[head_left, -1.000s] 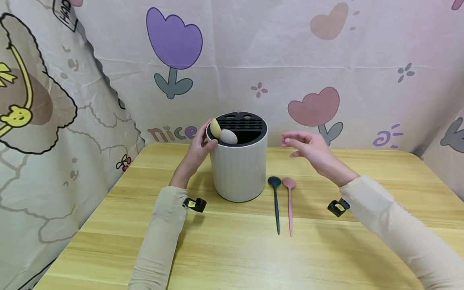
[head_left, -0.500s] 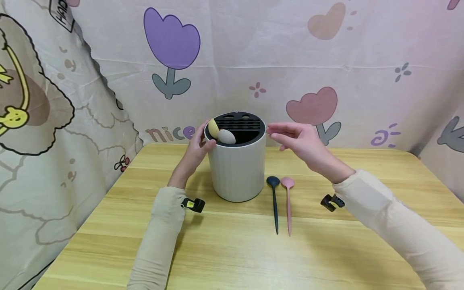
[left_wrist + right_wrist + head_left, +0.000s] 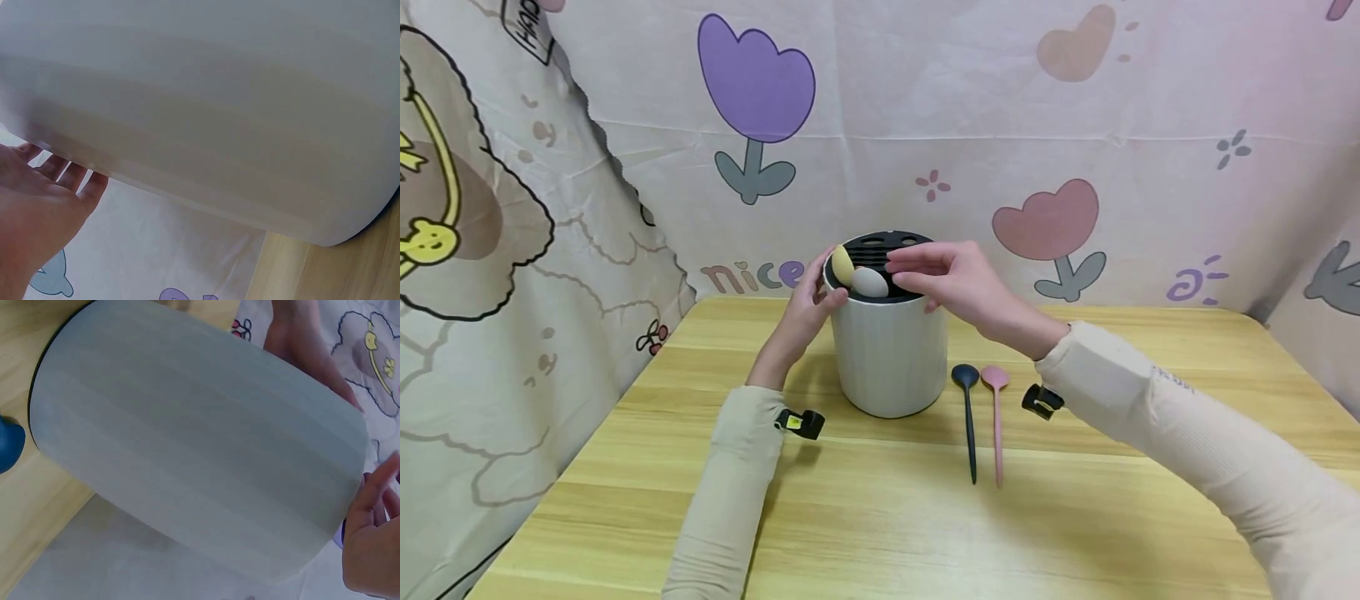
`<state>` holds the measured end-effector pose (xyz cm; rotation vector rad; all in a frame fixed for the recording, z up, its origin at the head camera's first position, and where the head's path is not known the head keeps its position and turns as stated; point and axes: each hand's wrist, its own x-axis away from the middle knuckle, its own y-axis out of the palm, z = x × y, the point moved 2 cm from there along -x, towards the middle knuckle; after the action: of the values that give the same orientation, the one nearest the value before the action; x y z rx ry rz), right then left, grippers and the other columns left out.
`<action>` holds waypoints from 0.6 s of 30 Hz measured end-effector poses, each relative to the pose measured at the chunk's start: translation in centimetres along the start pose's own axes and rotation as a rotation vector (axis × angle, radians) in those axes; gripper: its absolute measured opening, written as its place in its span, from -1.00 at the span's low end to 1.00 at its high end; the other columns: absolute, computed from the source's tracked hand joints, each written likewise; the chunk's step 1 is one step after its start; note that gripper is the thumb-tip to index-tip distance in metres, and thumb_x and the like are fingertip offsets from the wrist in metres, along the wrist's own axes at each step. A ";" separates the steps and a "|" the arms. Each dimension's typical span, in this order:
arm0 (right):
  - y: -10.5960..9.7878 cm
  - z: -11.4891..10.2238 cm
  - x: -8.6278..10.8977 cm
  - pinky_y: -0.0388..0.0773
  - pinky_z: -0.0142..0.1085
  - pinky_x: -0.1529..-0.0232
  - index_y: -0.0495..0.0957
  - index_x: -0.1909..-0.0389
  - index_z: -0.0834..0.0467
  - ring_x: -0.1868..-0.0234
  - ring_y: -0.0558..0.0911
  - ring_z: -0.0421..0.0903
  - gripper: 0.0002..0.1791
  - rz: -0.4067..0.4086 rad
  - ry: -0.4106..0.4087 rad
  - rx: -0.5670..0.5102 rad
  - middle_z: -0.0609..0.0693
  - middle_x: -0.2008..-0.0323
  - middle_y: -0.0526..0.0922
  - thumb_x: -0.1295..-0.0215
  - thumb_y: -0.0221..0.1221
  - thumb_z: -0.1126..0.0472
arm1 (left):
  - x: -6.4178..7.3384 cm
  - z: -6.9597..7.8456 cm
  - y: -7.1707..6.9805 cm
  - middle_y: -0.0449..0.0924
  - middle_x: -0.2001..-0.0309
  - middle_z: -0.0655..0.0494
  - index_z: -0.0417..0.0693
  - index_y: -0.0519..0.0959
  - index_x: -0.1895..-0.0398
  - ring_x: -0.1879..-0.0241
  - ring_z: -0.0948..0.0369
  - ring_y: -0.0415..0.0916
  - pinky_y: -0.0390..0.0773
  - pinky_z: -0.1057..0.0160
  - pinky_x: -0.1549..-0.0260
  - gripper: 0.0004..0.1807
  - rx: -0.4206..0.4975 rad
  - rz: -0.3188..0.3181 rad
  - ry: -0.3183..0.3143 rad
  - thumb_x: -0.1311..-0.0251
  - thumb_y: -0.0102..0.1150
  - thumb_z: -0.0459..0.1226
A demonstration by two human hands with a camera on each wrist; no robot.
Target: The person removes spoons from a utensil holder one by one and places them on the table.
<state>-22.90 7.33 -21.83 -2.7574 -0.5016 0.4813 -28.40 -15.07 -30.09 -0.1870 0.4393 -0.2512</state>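
Note:
A ribbed white utensil holder [image 3: 891, 358] with a black slotted top stands upright on the table. Two rounded spoon heads, one yellow [image 3: 842, 265] and one pale grey-white [image 3: 871, 282], stick out at its left; their handles are hidden inside. My left hand [image 3: 808, 300] grips the holder's left side near the rim, thumb in front; in the left wrist view its fingers [image 3: 90, 190] touch the wall. Over the opening is my right hand [image 3: 958, 279], fingers loosely extended towards the white spoon head, thumb apart, with nothing between them. The right wrist view shows mostly the holder's wall [image 3: 200, 444].
A dark blue spoon [image 3: 970, 417] and a pink spoon [image 3: 998, 417] lie side by side on the wooden table [image 3: 880, 525], right of the holder. A printed cloth [image 3: 887, 100] hangs behind the table's far edge.
My right hand has moved left, from beside the holder to above its opening. My left hand stays on the holder, and the spoons keep their places.

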 end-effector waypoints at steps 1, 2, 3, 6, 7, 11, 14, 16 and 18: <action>0.2 -0.1 -0.1 0.53 -0.31 0.48 0.56 -0.12 0.29 0.16 0.62 -0.18 -0.63 -0.003 0.013 0.004 0.08 0.02 0.67 -0.30 0.22 0.31 | 0.0 0.0 0.0 0.02 -0.47 -0.12 -0.16 -0.04 -0.52 -0.44 0.04 -0.02 0.02 -0.07 -0.36 0.42 -0.003 0.001 -0.004 0.30 0.15 0.55; 0.3 -0.1 -0.3 0.52 -0.31 0.50 0.57 -0.12 0.28 0.19 0.62 -0.18 -0.63 -0.006 0.025 0.007 0.08 0.03 0.67 -0.30 0.22 0.31 | 0.0 0.0 0.0 0.02 -0.47 -0.10 -0.15 -0.04 -0.52 -0.44 0.05 -0.03 0.02 -0.07 -0.36 0.42 -0.008 0.001 -0.008 0.30 0.15 0.55; 0.5 -0.2 -0.4 0.51 -0.31 0.52 0.57 -0.11 0.28 0.21 0.61 -0.18 -0.63 -0.009 0.037 0.011 0.07 0.03 0.68 -0.30 0.23 0.31 | 0.0 -0.1 0.0 0.02 -0.47 -0.09 -0.14 -0.04 -0.52 -0.44 0.06 -0.03 0.01 -0.06 -0.36 0.42 -0.009 0.003 -0.013 0.31 0.14 0.55; 0.8 -0.3 -0.6 0.47 -0.31 0.57 0.58 -0.11 0.26 0.27 0.60 -0.16 -0.64 -0.012 0.063 0.023 0.07 0.04 0.68 -0.30 0.23 0.30 | 0.0 0.0 0.0 0.01 -0.48 -0.08 -0.12 -0.03 -0.52 -0.44 0.07 -0.03 0.01 -0.07 -0.36 0.41 -0.019 0.004 -0.020 0.31 0.13 0.56; 0.9 -0.4 -0.6 0.47 -0.31 0.58 0.58 -0.11 0.26 0.27 0.59 -0.16 -0.64 -0.012 0.070 0.022 0.07 0.04 0.68 -0.30 0.23 0.30 | 0.0 0.0 0.0 0.02 -0.48 -0.07 -0.12 -0.03 -0.52 -0.44 0.07 -0.02 0.02 -0.06 -0.36 0.41 -0.021 0.004 -0.021 0.31 0.12 0.56; 0.9 -0.5 -0.6 0.46 -0.32 0.59 0.58 -0.11 0.25 0.23 0.60 -0.16 -0.65 -0.014 0.090 0.020 0.07 0.05 0.69 -0.32 0.22 0.30 | 0.1 0.1 0.2 0.03 -0.47 -0.08 -0.12 -0.03 -0.52 -0.43 0.07 0.00 0.05 -0.06 -0.35 0.40 -0.017 -0.007 -0.017 0.29 0.13 0.55; 0.9 -0.5 -0.8 0.47 -0.33 0.60 0.58 -0.12 0.25 0.18 0.62 -0.17 -0.64 -0.014 0.102 0.024 0.08 0.06 0.69 -0.31 0.23 0.30 | 0.2 0.1 0.2 0.04 -0.47 -0.08 -0.12 -0.03 -0.52 -0.43 0.07 0.00 0.05 -0.06 -0.35 0.41 -0.011 -0.004 -0.018 0.30 0.14 0.55; 1.0 -0.5 -0.8 0.46 -0.34 0.61 0.59 -0.11 0.24 0.18 0.62 -0.17 -0.64 -0.018 0.113 0.034 0.08 0.07 0.69 -0.29 0.24 0.31 | 0.1 0.1 0.1 0.03 -0.47 -0.08 -0.12 -0.03 -0.52 -0.44 0.07 -0.01 0.03 -0.07 -0.36 0.40 -0.011 -0.002 -0.019 0.30 0.13 0.55; 1.2 -0.4 -1.0 0.46 -0.35 0.62 0.60 -0.10 0.25 0.20 0.63 -0.17 -0.64 -0.025 0.124 0.047 0.09 0.08 0.69 -0.27 0.26 0.32 | 0.1 0.1 0.1 0.03 -0.47 -0.08 -0.12 -0.03 -0.52 -0.44 0.06 -0.01 0.02 -0.08 -0.36 0.41 -0.010 0.003 -0.020 0.30 0.13 0.56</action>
<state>-23.27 5.79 -21.64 -2.7114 -0.4879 0.3094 -28.23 -14.99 -30.12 -0.1982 0.4213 -0.2444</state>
